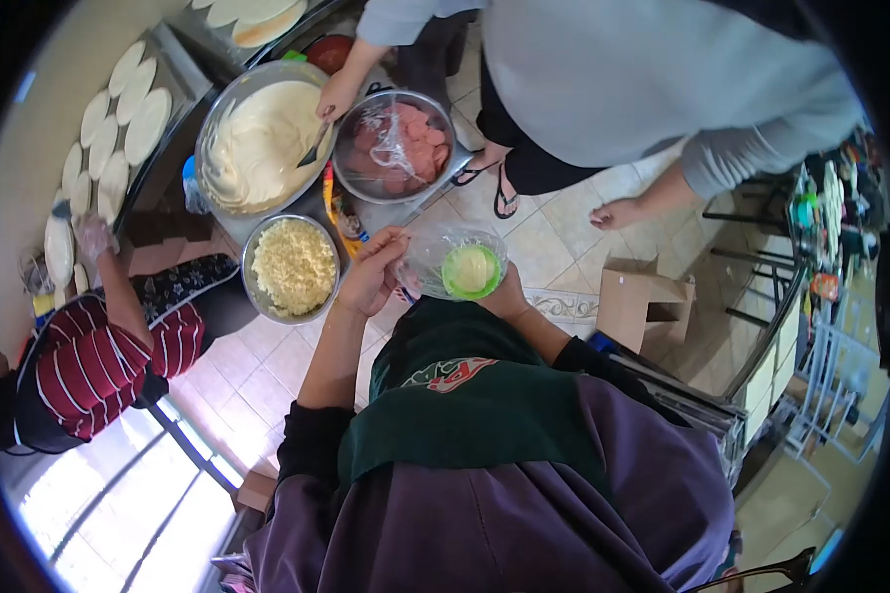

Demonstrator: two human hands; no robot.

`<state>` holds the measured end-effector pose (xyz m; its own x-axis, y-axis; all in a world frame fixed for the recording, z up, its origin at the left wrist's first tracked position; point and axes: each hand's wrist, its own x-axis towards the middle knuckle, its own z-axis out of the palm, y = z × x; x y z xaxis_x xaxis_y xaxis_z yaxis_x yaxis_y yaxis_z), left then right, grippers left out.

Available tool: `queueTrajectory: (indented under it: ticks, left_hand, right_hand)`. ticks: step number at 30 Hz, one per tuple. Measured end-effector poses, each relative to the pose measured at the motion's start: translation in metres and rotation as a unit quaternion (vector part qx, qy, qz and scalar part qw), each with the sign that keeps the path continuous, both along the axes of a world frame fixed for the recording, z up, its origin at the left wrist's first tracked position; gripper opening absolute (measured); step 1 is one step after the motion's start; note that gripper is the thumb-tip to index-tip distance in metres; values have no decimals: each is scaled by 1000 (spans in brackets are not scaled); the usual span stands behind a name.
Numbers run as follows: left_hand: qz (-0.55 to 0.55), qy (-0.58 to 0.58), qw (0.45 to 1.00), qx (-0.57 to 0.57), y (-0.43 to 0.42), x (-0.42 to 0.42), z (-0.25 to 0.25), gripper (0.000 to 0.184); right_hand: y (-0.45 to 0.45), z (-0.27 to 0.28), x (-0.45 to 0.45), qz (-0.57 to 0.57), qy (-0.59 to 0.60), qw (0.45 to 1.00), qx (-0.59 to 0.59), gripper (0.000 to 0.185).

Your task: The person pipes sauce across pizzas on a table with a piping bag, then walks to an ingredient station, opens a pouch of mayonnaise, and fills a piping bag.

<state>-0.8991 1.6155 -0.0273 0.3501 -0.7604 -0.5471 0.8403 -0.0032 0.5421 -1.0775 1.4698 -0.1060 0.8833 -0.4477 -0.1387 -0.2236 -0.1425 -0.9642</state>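
In front of my green apron, my left hand (374, 272) grips the edge of a clear plastic bag (423, 259). My right hand (507, 295) is behind the other side of the bag, its fingers mostly hidden by a small green-rimmed cup (472, 271). The cup holds something pale and creamy and appears within or against the bag. Just beyond my left hand stand a bowl of yellow grated food (294, 268), a large bowl of cream-coloured mixture (262, 148) and a metal bowl of pink slices (396, 146) partly under plastic.
A co-worker in grey (623, 79) stands opposite, one hand holding a spatula (313, 148) at the cream bowl. Another person in a striped top (94, 366) works at left beside oval dough pieces (114, 183). A cardboard box (638, 301) stands on the floor at right.
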Motion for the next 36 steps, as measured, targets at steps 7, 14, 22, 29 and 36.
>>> queueTrajectory:
  ticks: [7,14,22,29,36]
  left_hand:
    - [-152,-309,938,-45,-96,-72,125,25]
    - [-54,-711,672,-200,-196,-180,188,31]
    - [-146,-921,296,-208,-338,-367,147,45]
    - [-93,-902,318,-279,-462,-448,131,8]
    - [-42,-818,472,-324,-573,-457,143,8]
  right_hand:
    - [-50,37,-68,-124,-33,992,9,50]
    - [-144,48,-190,-234,-123,963,-58,48]
    - [-253,105,-337,-408,-93,894,-164,56]
    - [-337,101,-396,-551,-70,802,-221,60]
    - [-446,95,-415,-623,-30,752,-214,67]
